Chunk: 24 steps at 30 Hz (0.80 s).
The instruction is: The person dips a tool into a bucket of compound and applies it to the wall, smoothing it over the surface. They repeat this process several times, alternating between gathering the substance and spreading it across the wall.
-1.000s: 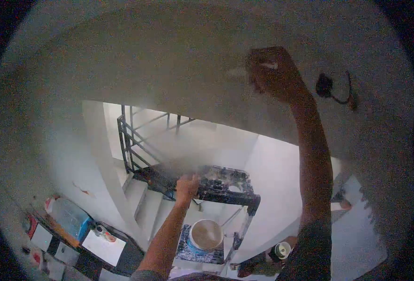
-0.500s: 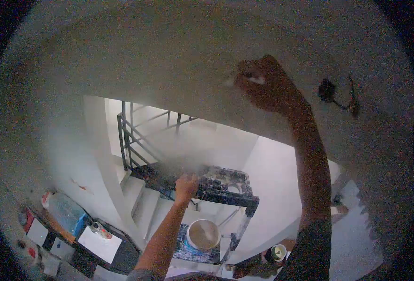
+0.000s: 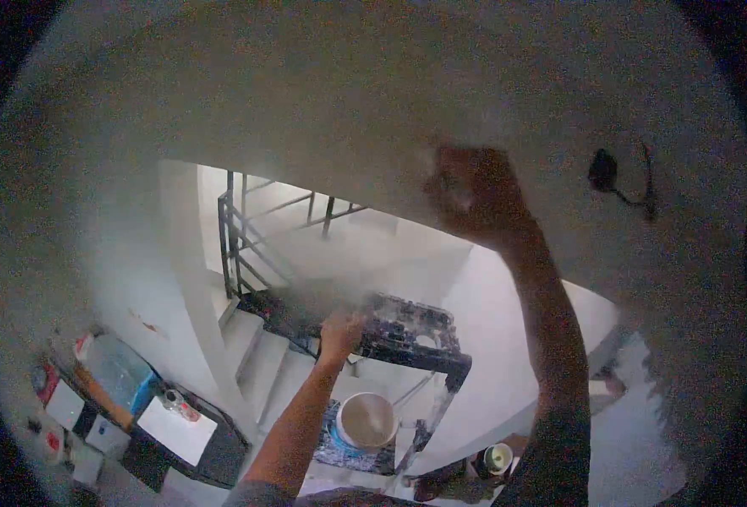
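Raised against the ceiling-like pale surface (image 3: 306, 101), my right hand (image 3: 479, 194) is closed, its fingers bent around something small and whitish. Motion blur and dim light keep me from telling what that is. Lower down, my left hand (image 3: 340, 335) is closed at the left side of a dark, paint-spattered platform (image 3: 415, 325). Its fingertips fade into a hazy patch, so what they grip is hidden. Below the platform, a white bucket (image 3: 339, 422) with beige contents stands on a spattered lower step (image 3: 352, 456).
Dark wires (image 3: 606, 173) hang from the surface right of my right hand. A black railing (image 3: 234, 245) and white stairs (image 3: 263, 372) lie beyond the opening. At lower left are a clear blue container (image 3: 124, 372) and a white sheet (image 3: 177, 429). A small tub (image 3: 498, 459) sits lower right.
My right hand has moved down toward the surface's lower edge and is more blurred. My left hand stays at the platform. The whole view has shifted slightly.
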Each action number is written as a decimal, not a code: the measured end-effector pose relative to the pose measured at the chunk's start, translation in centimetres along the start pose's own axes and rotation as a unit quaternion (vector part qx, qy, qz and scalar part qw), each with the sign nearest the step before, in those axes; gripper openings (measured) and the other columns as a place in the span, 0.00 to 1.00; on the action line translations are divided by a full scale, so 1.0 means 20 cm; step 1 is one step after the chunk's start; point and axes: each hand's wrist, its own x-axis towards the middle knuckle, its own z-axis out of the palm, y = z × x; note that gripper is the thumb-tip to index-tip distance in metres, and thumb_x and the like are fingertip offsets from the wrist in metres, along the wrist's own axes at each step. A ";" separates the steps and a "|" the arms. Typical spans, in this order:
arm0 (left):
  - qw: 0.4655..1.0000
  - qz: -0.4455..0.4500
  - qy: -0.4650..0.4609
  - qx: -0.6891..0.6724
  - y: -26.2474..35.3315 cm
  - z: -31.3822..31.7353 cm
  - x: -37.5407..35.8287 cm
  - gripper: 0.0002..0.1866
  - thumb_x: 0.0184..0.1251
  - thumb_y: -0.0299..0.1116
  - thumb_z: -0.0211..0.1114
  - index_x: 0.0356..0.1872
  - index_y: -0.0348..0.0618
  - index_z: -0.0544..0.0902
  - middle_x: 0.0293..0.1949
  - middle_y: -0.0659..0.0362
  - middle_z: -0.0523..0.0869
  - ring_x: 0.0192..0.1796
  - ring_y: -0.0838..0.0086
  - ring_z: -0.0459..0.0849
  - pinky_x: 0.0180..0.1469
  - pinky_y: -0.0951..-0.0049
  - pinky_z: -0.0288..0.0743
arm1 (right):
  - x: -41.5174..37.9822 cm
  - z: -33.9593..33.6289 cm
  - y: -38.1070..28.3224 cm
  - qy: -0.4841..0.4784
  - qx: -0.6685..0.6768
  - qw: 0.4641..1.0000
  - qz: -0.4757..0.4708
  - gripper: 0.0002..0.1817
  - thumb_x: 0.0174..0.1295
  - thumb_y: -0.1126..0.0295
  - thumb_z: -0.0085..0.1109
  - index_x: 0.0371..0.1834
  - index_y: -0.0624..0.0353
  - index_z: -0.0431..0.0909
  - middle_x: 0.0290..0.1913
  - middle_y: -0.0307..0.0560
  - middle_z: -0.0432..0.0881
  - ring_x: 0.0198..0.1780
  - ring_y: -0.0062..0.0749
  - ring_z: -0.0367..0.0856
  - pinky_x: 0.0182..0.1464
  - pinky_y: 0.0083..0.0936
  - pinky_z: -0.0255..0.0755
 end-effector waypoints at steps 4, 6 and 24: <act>0.993 0.077 0.078 0.036 -0.02 0.02 0.01 0.11 0.62 0.39 0.59 0.30 0.43 0.81 0.26 0.48 0.82 0.29 0.52 0.82 0.30 0.54 0.77 | -0.04 0.00 -0.01 -0.033 0.065 0.997 -0.027 0.08 0.54 0.67 0.60 0.34 0.59 0.80 0.27 0.52 0.81 0.29 0.40 0.83 0.34 0.30 0.76; 0.999 0.009 0.037 -0.009 -0.01 0.03 0.00 0.11 0.62 0.39 0.59 0.30 0.43 0.81 0.25 0.48 0.82 0.29 0.52 0.82 0.31 0.54 0.77 | 0.02 -0.10 0.04 0.154 -0.008 0.988 -0.027 0.11 0.55 0.68 0.61 0.40 0.59 0.81 0.31 0.51 0.83 0.32 0.36 0.84 0.36 0.29 0.77; 0.991 0.063 0.115 0.021 0.08 -0.05 -0.03 0.05 0.60 0.35 0.59 0.30 0.48 0.81 0.27 0.49 0.81 0.27 0.54 0.82 0.27 0.55 0.75 | -0.11 0.14 -0.28 -0.080 -0.015 0.996 0.018 0.10 0.49 0.64 0.58 0.30 0.59 0.76 0.23 0.56 0.80 0.26 0.50 0.82 0.31 0.43 0.77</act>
